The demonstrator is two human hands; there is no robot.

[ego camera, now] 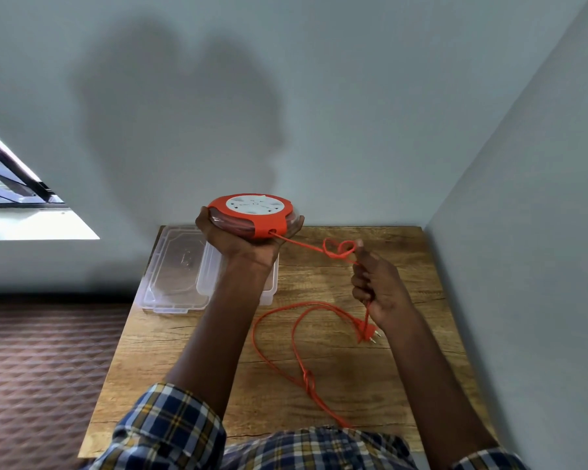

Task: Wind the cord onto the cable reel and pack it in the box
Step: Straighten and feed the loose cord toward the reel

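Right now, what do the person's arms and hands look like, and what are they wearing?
Two bare hands, the left hand and the right hand, with no gloves, rings or watch showing. Both forearms are bare too. The plaid shirt sleeves, checked in blue, white and yellow, are pushed up near the elbows.

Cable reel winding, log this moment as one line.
left hand: holds cable reel | right hand: grips cord | plug: dangling | box: open

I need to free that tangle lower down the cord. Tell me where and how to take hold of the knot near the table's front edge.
Pinch the cord just above the knot, coming straight down from above. The knot lies flat on the table, clear of both hands, with strands leaving each end to grip.
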